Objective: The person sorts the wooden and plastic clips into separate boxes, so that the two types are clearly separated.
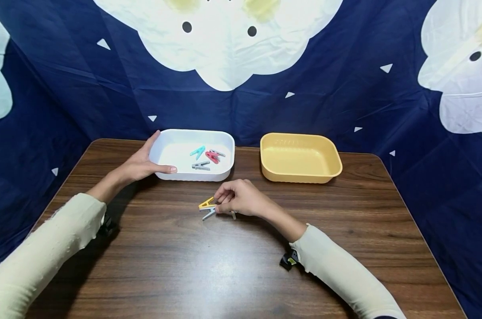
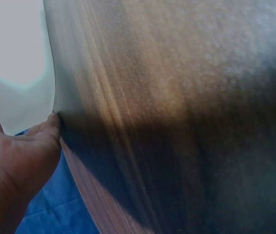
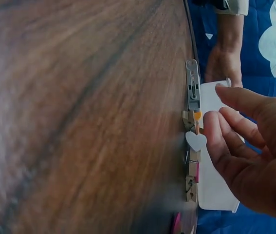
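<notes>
My left hand (image 1: 142, 164) grips the left end of a white plastic basket (image 1: 194, 177), thumb along the front wall and fingers at the back corner. Inside the basket lie a teal clothespin (image 1: 198, 152), a red one and grey ones. My right hand (image 1: 244, 198) hovers by a group of clothespins on the table, thumb and bent fingers apart with nothing between them. A yellow clothespin (image 1: 206, 204) and a grey clothespin (image 3: 193, 87) show there. Several wooden clothespins (image 3: 191, 190) stand in the group, one with a white heart (image 3: 196, 141); the hand hides them from above.
A yellow plastic basket (image 1: 300, 178) stands right of the white one at the back of the wooden table (image 1: 225, 266). Behind the table's far edge hangs a dark blue curtain (image 1: 209, 106) with white cloud shapes. A pink piece (image 3: 176, 223) lies nearer the right wrist camera.
</notes>
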Motion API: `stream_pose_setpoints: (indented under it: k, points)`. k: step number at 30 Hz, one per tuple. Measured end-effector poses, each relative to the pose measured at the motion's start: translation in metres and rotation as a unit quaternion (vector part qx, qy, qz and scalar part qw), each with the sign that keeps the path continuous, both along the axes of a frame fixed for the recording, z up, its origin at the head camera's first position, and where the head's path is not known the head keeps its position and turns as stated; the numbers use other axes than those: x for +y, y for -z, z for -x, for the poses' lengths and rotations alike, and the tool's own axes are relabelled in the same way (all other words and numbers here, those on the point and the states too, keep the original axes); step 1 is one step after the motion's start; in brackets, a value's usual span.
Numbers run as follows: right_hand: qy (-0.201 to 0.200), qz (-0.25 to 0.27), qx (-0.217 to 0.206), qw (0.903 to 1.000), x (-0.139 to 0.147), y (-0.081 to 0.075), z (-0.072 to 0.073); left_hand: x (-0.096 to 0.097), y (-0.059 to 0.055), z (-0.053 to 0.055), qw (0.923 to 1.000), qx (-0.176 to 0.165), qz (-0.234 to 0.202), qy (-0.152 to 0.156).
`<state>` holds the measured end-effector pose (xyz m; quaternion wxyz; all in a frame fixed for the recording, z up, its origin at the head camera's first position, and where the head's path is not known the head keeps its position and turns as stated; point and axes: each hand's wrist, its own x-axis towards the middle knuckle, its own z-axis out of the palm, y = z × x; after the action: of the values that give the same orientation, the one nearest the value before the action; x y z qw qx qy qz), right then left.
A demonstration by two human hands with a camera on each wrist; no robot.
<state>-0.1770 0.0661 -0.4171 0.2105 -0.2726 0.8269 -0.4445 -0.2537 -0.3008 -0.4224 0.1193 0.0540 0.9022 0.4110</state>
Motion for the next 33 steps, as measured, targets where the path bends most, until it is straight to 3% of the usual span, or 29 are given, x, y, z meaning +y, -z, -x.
stream_pose_setpoints:
  k: [14, 33]
  points:
    - [-0.035, -0.075, 0.084, 0.993, -0.0033, 0.0007, -0.0018, 0.0, -0.0004, 0.0007, 1.0, 0.0, 0.005, -0.002]
    - [-0.039, -0.035, 0.094, 0.9942, 0.0011, 0.0023, -0.0001, -0.0009, -0.0004, 0.0012, 0.9999, 0.0, 0.013, 0.003]
